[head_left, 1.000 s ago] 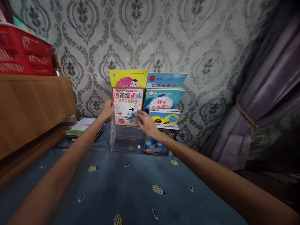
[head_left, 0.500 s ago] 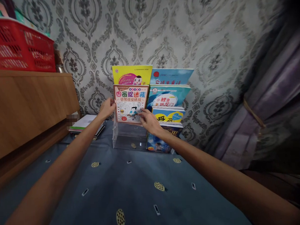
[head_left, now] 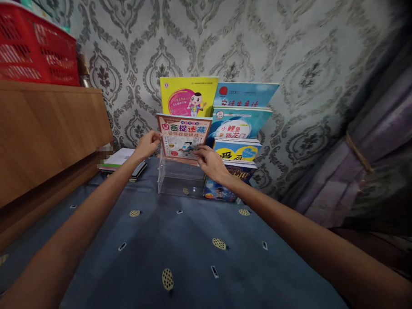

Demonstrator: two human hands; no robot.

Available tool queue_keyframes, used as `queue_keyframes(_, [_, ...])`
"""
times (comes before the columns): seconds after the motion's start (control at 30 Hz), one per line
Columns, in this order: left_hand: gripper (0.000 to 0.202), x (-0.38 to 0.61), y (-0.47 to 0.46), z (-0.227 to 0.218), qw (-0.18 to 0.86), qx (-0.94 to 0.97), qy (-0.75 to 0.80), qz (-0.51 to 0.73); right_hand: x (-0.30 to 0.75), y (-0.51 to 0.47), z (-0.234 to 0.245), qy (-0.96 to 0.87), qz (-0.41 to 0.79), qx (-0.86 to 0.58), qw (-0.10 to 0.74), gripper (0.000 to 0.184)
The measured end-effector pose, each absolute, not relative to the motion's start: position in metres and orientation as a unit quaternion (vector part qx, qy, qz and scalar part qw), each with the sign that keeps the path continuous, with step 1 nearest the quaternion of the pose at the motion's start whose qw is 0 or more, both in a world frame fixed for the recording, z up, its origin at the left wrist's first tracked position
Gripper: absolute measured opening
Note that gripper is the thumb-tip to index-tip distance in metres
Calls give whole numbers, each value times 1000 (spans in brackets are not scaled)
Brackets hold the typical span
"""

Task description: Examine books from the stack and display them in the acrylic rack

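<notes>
A children's book with a brown-pink cover (head_left: pixel 184 138) leans in the left column of a clear acrylic rack (head_left: pixel 180 180). At its left edge, the fingers of my left hand (head_left: pixel 148 144) are closed. My right hand (head_left: pixel 211 163) grips its lower right side, fingertips on the front cover. A taller yellow book (head_left: pixel 189 93) stands in the tier behind it. The right column holds a light-blue book (head_left: pixel 246 93), a teal book (head_left: pixel 245 121), a blue-and-yellow book (head_left: pixel 236 151) and a dark blue book (head_left: pixel 224 183), stepped from back to front.
A small stack of books (head_left: pixel 122 160) lies left of the rack on the dark blue patterned cloth (head_left: pixel 145 248). A wooden cabinet (head_left: pixel 48 138) carries a red plastic basket (head_left: pixel 30 46) at the left. Patterned wallpaper rises behind, and a tied curtain (head_left: pixel 366 156) hangs at the right.
The brown-pink book has come lower against the yellow one and its top leans more towards me, showing more of the yellow cover. Both hands stay at it. My view has shifted slightly.
</notes>
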State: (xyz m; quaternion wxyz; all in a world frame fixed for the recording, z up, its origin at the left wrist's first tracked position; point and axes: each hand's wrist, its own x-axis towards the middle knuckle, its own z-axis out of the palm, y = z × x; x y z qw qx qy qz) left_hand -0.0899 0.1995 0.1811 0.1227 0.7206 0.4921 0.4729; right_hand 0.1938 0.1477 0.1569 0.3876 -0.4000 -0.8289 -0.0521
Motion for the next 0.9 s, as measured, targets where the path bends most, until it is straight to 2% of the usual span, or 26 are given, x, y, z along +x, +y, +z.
queue_keyframes(0.07, [29, -101, 197, 174, 67, 723, 531, 437, 194, 139, 156, -833, -52, -393, 387, 31])
queue_keyframes(0.2, [36, -139, 185, 146, -61, 680, 686, 252, 192, 107, 141, -854, -29, -364, 370, 31])
queue_keyframes(0.27, [39, -160, 178, 127, -70, 657, 725, 196, 191, 86, 123, -868, -4, -347, 356, 31])
queue_keyframes(0.4, [66, -193, 171, 93, -58, 653, 751, 75, 193, 52, 72, -875, 64, -352, 326, 32])
queue_keyframes(0.47, [71, -204, 172, 82, -60, 657, 751, 25, 194, 41, 46, -868, 94, -372, 316, 33])
queue_keyframes(0.67, [52, -218, 165, 76, -100, 682, 725, 5, 199, 21, -9, -826, 170, -426, 328, 32])
queue_keyframes(0.8, [36, -220, 150, 76, -149, 701, 697, 7, 199, 16, -19, -814, 196, -426, 343, 31])
queue_keyframes(0.9, [34, -218, 144, 76, -174, 705, 688, 8, 199, 15, -16, -810, 199, -420, 356, 30])
